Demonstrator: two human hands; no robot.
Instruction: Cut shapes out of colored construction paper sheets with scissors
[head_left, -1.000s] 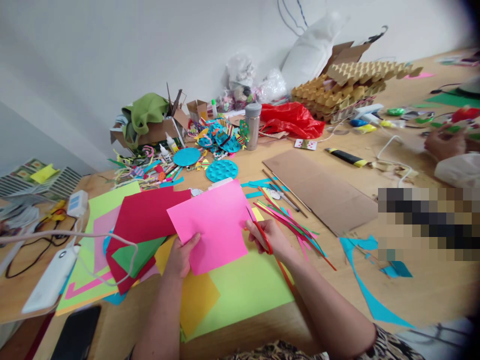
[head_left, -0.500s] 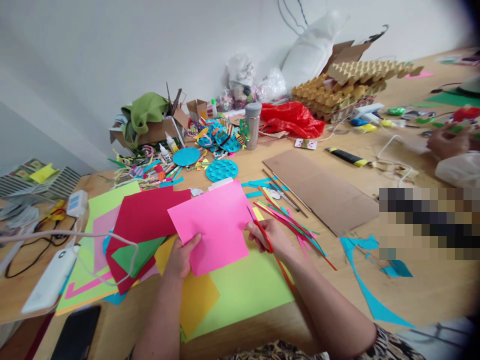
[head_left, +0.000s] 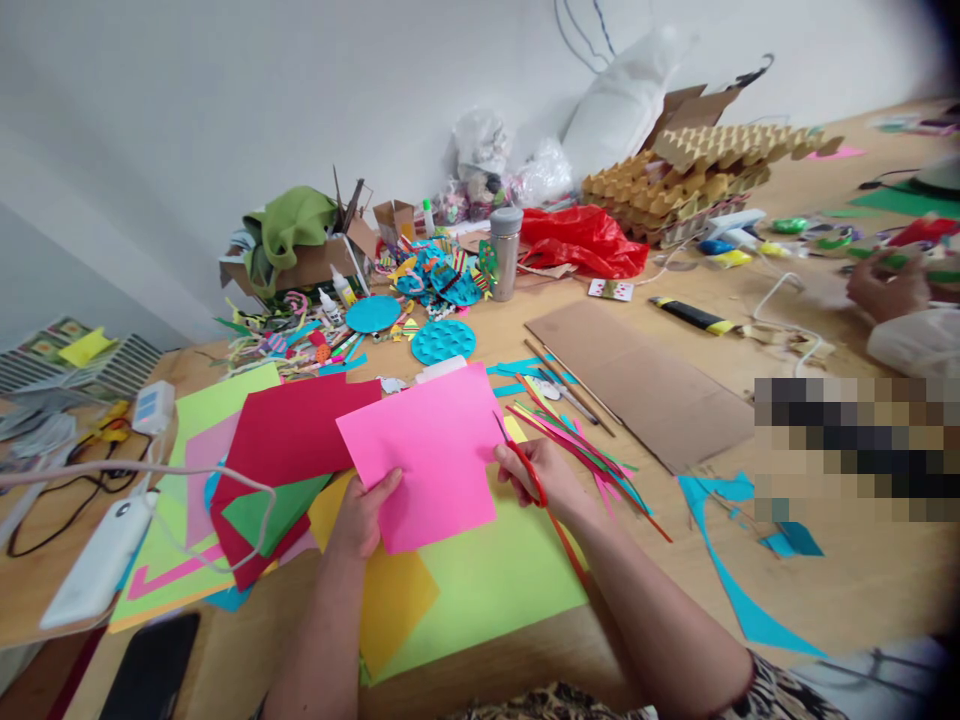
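So we're likely cutting by the worktop's [head_left: 232, 645] front edge: left fingers [head_left: 387, 486] clamp pink paper [head_left: 439, 455], right fingers [head_left: 508, 465] red-handled scissors [head_left: 534, 478]; steady snip needed.

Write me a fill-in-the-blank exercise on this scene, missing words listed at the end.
1. The bare left hand grips a flat, four-sided paper sheet coloured bright ____.
2. The bare right hand holds red-handled metal scissors whose blades point ____ from the person.
3. The upright, silvery, cylindrical flask stands beside a crumpled plastic bag coloured ____.

Missing words: pink; away; red.
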